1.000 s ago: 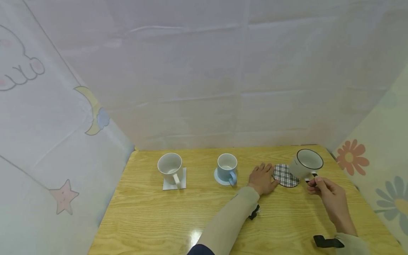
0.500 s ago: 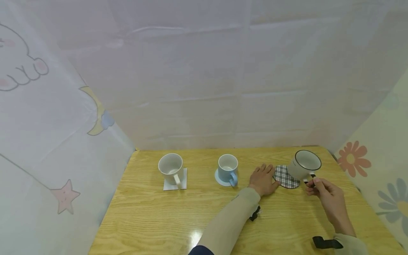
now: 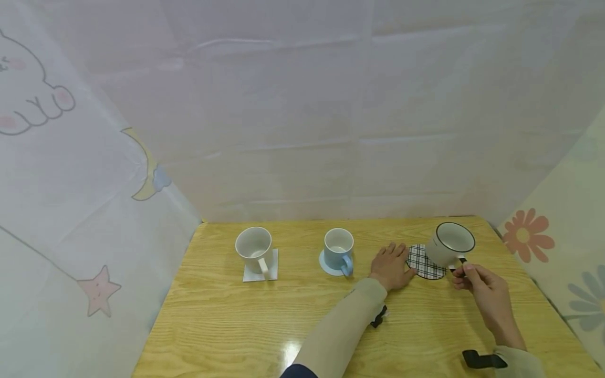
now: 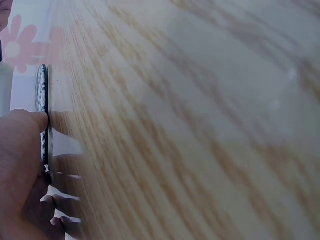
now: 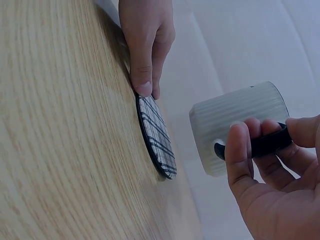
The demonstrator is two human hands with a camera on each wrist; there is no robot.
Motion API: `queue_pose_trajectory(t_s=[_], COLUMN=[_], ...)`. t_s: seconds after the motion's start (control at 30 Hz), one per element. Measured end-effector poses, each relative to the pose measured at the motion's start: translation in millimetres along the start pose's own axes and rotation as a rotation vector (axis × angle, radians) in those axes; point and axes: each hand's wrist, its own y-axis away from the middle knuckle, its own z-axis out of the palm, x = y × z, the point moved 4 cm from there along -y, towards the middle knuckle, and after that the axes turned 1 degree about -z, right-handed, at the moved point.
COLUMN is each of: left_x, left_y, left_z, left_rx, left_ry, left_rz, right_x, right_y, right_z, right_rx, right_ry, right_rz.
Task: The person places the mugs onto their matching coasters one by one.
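With my right hand (image 3: 487, 294) I grip the dark handle of a white ribbed mug (image 5: 235, 120) with a dark rim. The mug is held tilted above the right part of a round plaid coaster (image 3: 423, 262); the right wrist view shows a gap between them. My left hand (image 3: 390, 266) lies with straight fingers on the table to the left of the coaster. Its thumb (image 5: 144, 89) touches the coaster's edge. In the left wrist view the coaster (image 4: 42, 95) appears edge-on, dark-rimmed, beside the thumb.
A blue mug (image 3: 336, 257) stands on a round light-blue coaster (image 3: 326, 266) in the middle. To its left, a white mug (image 3: 253, 252) stands on a square white coaster (image 3: 250, 275). The wooden table (image 3: 227, 320) meets a pale sheet (image 3: 293, 173) behind.
My right hand has brought the mug slightly to the left, farther over the plaid coaster. The left hand stays at the coaster's edge. The head view has shifted a little.
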Motion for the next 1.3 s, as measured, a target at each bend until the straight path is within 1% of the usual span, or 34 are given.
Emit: queue_pose_trajectory(t_s=[0.17, 0.27, 0.53, 0.9, 1.13, 1.3], left_x=[0.2, 0.2, 0.1, -0.6, -0.6, -0.9], left_y=[4.5, 6.0, 4.3, -1.6, 1.9, 4.8], left_z=[-5.2, -7.3, -5.2, 1.1, -3.7, -6.6], left_rx=[0.011, 0.025, 0.029, 0.015, 0.028, 0.039], left_ry=[0.012, -0.001, -0.006, -0.003, 0.008, 0.019], left_rz=[0.009, 0.01, 0.001, 0.001, 0.005, 0.019], right_x=[3.1, 3.6, 3.2, 7.0, 7.7, 8.5], right_y=[-0.8, -0.8, -0.1, -1.3, -1.2, -1.8], right_z=[-0.7, -0.4, 2.2, 3.6, 4.9, 5.9], right_rx=[-0.001, 0.001, 0.001, -0.011, -0.03, -0.033], right_ry=[0.024, 0.041, 0.042, 0.105, 0.031, 0.026], right_rz=[0.014, 0.017, 0.01, 0.016, 0.023, 0.036])
